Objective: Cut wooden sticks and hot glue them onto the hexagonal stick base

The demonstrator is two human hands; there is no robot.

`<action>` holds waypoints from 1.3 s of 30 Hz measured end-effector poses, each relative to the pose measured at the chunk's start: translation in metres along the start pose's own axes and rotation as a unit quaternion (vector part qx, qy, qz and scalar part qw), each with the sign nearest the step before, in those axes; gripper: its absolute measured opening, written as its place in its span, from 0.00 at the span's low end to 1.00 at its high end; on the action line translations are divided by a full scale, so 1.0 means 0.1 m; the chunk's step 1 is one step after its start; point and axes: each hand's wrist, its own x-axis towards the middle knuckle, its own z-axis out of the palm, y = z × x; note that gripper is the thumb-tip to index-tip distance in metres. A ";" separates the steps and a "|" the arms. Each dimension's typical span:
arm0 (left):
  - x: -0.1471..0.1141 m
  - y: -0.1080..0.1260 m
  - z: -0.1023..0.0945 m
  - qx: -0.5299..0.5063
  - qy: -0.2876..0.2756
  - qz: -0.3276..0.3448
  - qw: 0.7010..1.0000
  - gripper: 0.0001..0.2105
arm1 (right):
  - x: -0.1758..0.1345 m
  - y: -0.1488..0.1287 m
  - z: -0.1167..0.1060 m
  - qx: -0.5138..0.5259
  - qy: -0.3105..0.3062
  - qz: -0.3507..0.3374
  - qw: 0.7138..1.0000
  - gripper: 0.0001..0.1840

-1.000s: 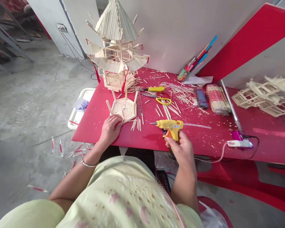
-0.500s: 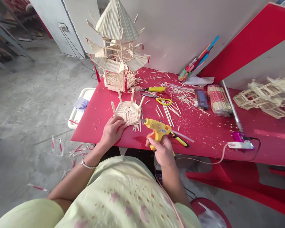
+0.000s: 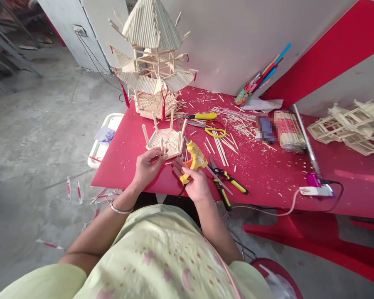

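Observation:
A small hexagonal base of wooden sticks with several upright posts stands near the table's front edge. My left hand pinches its near corner, at the foot of the front post. My right hand holds a yellow glue gun, tilted with its nozzle pointing up and left beside the base's right side. Some fingers of that hand stretch out toward the base's front edge. Behind the base rises a tall stick pagoda with red tassels.
On the red table lie black-and-yellow pliers, scissors, a yellow-handled cutter and many loose sticks. Farther right are a stick bundle, a power strip and another stick frame.
My right hand has moved left with the glue gun, its nozzle swinging upward and its fingers reaching toward the base. The base has tilted or shifted slightly. The pliers are now more exposed.

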 end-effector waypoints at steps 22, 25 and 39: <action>-0.28 0.09 -0.20 0.122 0.080 0.075 0.986 0.04 | -0.45 -0.39 -0.25 -0.307 0.074 -0.165 0.934 0.12; -0.29 0.20 -0.16 0.070 0.076 0.066 0.992 0.04 | -0.55 -0.52 -0.31 -0.421 0.113 -0.236 0.868 0.13; -0.13 0.45 -0.29 -0.021 0.098 -0.042 0.994 0.08 | -0.34 -0.46 -0.16 -0.590 0.075 -0.377 0.710 0.17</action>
